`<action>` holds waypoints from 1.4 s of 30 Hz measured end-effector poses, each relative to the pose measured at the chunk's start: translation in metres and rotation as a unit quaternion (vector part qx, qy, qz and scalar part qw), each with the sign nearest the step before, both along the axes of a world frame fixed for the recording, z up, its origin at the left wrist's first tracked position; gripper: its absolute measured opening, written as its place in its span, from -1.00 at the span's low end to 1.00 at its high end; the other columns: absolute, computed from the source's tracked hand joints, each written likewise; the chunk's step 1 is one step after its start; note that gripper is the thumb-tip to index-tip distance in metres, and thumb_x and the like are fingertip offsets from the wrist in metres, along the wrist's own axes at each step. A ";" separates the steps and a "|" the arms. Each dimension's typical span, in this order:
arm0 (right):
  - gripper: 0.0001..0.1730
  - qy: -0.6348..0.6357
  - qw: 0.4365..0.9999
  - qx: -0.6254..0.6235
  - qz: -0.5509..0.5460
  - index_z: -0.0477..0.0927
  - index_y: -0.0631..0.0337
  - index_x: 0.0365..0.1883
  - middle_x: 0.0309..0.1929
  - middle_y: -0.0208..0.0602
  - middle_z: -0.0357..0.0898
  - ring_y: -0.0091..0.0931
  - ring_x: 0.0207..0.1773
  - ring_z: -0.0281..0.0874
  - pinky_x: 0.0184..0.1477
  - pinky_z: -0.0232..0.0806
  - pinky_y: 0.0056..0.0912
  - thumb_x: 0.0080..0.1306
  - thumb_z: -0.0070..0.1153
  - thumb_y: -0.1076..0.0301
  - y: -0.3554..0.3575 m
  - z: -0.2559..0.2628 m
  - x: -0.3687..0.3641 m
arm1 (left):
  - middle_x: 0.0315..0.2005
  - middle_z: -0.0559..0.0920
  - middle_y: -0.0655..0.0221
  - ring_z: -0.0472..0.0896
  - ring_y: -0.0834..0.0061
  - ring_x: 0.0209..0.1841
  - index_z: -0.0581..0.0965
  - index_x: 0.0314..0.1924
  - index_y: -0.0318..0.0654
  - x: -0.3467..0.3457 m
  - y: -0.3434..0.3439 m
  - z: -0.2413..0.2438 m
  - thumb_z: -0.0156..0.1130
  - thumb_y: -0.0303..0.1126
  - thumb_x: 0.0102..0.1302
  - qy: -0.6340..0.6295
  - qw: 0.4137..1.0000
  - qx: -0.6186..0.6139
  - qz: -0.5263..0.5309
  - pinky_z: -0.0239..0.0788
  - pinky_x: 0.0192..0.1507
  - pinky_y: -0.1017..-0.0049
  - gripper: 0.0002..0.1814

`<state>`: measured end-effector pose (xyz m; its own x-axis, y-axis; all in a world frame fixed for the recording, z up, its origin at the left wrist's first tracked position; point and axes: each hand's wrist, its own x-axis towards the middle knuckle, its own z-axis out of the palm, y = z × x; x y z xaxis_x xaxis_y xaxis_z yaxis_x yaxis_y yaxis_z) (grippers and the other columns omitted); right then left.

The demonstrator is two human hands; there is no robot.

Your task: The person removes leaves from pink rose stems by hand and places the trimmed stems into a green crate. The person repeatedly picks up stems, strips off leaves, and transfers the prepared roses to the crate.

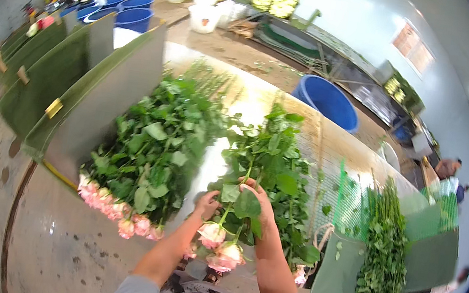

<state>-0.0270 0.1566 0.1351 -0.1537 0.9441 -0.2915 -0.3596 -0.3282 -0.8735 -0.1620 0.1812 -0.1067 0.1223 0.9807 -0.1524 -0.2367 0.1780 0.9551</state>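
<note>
My right hand (262,200) grips the leafy stems of pink roses in front of me. Two pale pink rose heads (218,247) hang below it, pointing towards my body. My left hand (207,205) is beside the same stems with curled fingers, close to the leaves; whether it pinches anything is hidden. Under and beyond my right hand lies a leafy bunch of rose stems (281,148) on the table. To the left is a larger pile of roses (158,145), its pink heads (117,211) lined up over the near table edge.
Green-covered upright dividers (104,79) stand left of the pile. At right, another rose bunch (383,257) lies across green netting (354,204) and a green sheet (337,273). Blue tubs (328,103) and white tubs (203,18) stand beyond the table. A person (448,168) is at the far right.
</note>
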 end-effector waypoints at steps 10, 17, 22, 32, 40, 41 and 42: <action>-0.61 0.006 0.994 0.054 0.091 0.51 0.06 0.01 -0.22 -0.35 0.55 -0.48 -0.27 0.51 -0.24 0.41 -0.40 0.23 0.16 0.16 0.052 -0.029 -0.185 | -0.33 0.62 0.32 0.57 0.62 -0.39 0.26 0.28 -0.26 0.009 -0.014 -0.009 0.05 -0.50 0.28 -0.028 0.998 -0.044 -0.036 0.37 -0.40 0.61 -0.46; -0.31 -0.460 0.856 0.198 0.128 0.47 0.37 -0.14 -0.34 0.14 0.57 -0.07 -0.19 0.56 -0.21 0.40 -0.05 0.23 -0.02 -0.22 0.043 -0.085 -0.215 | -0.39 0.66 0.28 0.59 0.59 -0.51 0.32 0.23 -0.34 0.004 -0.010 0.017 0.06 -0.56 0.25 0.077 0.996 -0.037 -0.017 0.45 -0.42 0.57 -0.49; -0.51 -0.310 0.919 0.164 0.181 0.56 0.30 -0.25 -0.38 -0.09 0.61 -0.27 -0.34 0.57 -0.25 0.40 -0.30 0.31 -0.02 -0.05 0.020 -0.046 -0.119 | -0.37 0.63 0.35 0.58 0.60 -0.47 0.35 0.20 -0.34 -0.001 -0.007 -0.021 0.08 -0.49 0.27 -0.034 0.998 -0.050 -0.018 0.42 -0.40 0.58 -0.53; -0.52 -0.605 0.796 0.021 0.007 0.53 0.17 -0.08 -0.25 -0.11 0.62 -0.18 -0.18 0.58 -0.15 0.40 -0.18 0.06 0.27 0.16 -0.059 -0.144 0.032 | -0.35 0.63 0.34 0.53 0.61 -0.30 0.29 0.25 -0.31 0.012 -0.018 0.033 0.11 -0.51 0.25 0.029 0.997 -0.053 -0.044 0.36 -0.18 0.60 -0.46; -0.54 -0.429 0.900 0.025 -0.073 0.55 0.16 -0.09 -0.30 -0.13 0.63 -0.27 -0.23 0.60 -0.19 0.41 -0.28 0.02 0.30 0.24 -0.067 -0.188 0.030 | -0.29 0.60 0.38 0.52 0.59 -0.24 0.29 0.27 -0.24 0.012 -0.015 0.049 0.09 -0.53 0.26 0.083 0.990 -0.101 -0.050 0.36 -0.14 0.55 -0.46; -0.54 -0.436 0.896 0.017 -0.076 0.55 0.15 -0.08 -0.30 -0.13 0.63 -0.26 -0.24 0.60 -0.20 0.40 -0.26 0.04 0.28 0.21 -0.069 -0.190 0.031 | -0.28 0.60 0.37 0.54 0.58 -0.26 0.31 0.26 -0.26 0.014 -0.014 0.053 0.08 -0.53 0.27 0.098 0.989 -0.104 -0.047 0.37 -0.16 0.55 -0.48; -0.55 -0.426 0.900 0.040 -0.088 0.55 0.14 -0.07 -0.33 -0.13 0.62 -0.24 -0.27 0.59 -0.23 0.40 -0.25 0.06 0.25 0.19 -0.070 -0.192 0.027 | -0.27 0.61 0.35 0.55 0.58 -0.27 0.33 0.24 -0.27 0.011 -0.017 0.064 0.07 -0.53 0.27 0.114 0.987 -0.108 -0.038 0.38 -0.18 0.55 -0.50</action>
<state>0.0000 0.0864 -0.0569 0.2467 0.9553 -0.1627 0.4114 -0.2552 -0.8750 -0.1505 0.1638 -0.0424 0.1330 0.9116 -0.3890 0.0017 0.3922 0.9199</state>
